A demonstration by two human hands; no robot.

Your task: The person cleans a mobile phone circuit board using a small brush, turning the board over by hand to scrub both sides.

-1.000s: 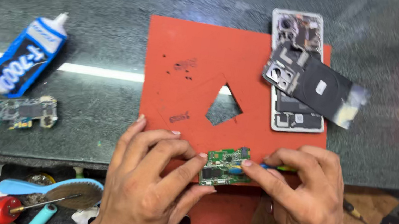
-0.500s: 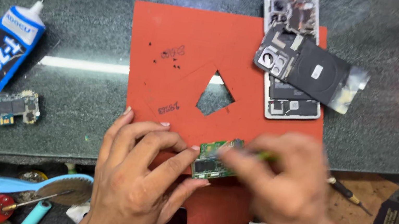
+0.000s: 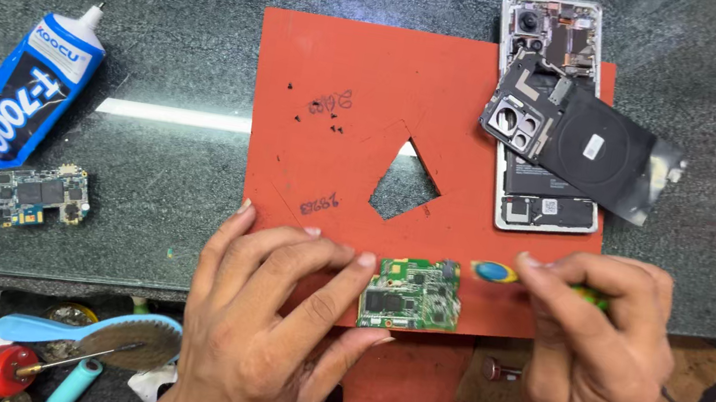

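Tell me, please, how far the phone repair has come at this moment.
Done: the opened grey phone lies with its black back cover loose on the red mat. In hand: the left hand pinches a small green circuit board; the right hand holds a green-handled tool beside it. Left: the board is still outside the phone.

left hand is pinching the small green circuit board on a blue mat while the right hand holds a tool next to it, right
Not quite: the mat is red-orange, not blue, as the head view shows. The left hand does pinch the green circuit board, and the right hand holds a tool beside it.
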